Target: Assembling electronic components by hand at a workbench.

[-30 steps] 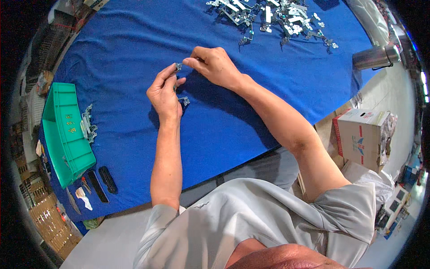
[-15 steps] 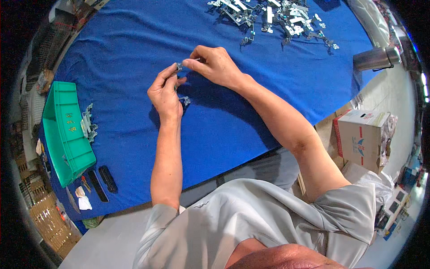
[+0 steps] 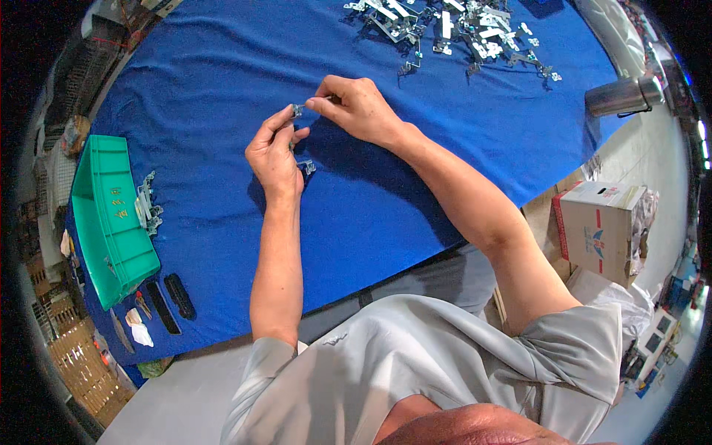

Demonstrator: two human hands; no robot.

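Observation:
Over the blue cloth, my left hand [image 3: 274,159] is closed round a small metal bracket [image 3: 298,110]. One end of it sticks out at the fingertips, and a further metal end [image 3: 308,167] shows beside the palm; the middle is hidden by the hand. Just to the right, my right hand [image 3: 357,111] is pinched, its thumb and forefinger close to the bracket's upper end. Something thin and dark shows between those fingers, too small to name.
Many loose metal brackets [image 3: 482,33] lie heaped at the far side. At left stands a green bin [image 3: 111,222] with brackets [image 3: 148,204] beside it. Two black strips [image 3: 163,308] lie nearer. A steel flask [image 3: 623,96] is at the right edge, above a cardboard box [image 3: 597,226].
Both hands keep nearly the same place. My right hand has shifted very slightly to the right, opening a small gap between its thumb and the bracket's end.

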